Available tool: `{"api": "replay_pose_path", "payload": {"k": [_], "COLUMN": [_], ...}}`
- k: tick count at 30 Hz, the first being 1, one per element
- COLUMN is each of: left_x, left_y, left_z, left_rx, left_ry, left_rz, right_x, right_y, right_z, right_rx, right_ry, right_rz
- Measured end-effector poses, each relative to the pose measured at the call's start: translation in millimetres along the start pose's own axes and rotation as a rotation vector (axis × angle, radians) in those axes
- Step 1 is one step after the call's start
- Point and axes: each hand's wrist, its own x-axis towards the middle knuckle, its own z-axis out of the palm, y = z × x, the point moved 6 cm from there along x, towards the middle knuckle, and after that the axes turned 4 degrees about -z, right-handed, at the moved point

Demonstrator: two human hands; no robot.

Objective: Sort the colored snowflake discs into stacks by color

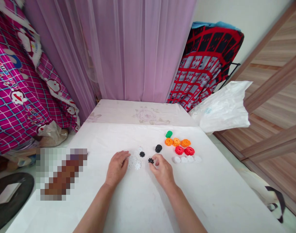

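Observation:
Between thumb and fingers, my right hand point(162, 171) pinches a black notched disc point(151, 160) just over the white table. My left hand point(118, 166) rests at the left edge of a loose group of white notched discs point(137, 164), its fingers stretched out and pointing right. Another black disc point(142, 154) lies by the white ones, between my two hands. Beyond my right hand is a small black stack point(158, 148). Whether my left fingertips press on a white disc is hard to see.
Right of my hands sit orange discs point(185, 143), red discs point(189, 151), green discs point(169, 134) and a row of white discs point(184, 159). The white table cover point(206, 194) runs toward a floral cloth point(148, 115). A white plastic bag point(223, 106) stands past the right edge.

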Motion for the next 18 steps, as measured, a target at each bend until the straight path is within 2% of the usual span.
{"api": "replay_pose_path", "payload": {"k": [6, 10, 18], "left_x": [-0.9, -0.6, -1.0], "left_y": [-1.3, -1.4, -3.1], "left_z": [1.5, 0.9, 2.2], "left_rx": [0.011, 0.006, 0.02], "left_ry": [-0.004, 0.006, -0.004], "left_rz": [0.0, 0.003, 0.012], "right_x": [40.1, 55.6, 58.0], "right_y": [20.6, 24.1, 25.5], "right_z": [-34.7, -34.9, -27.5], "right_rx": [-0.075, -0.117, -0.198], "right_ry": [0.12, 0.106, 0.065], "right_rz": [0.076, 0.059, 0.044]}}
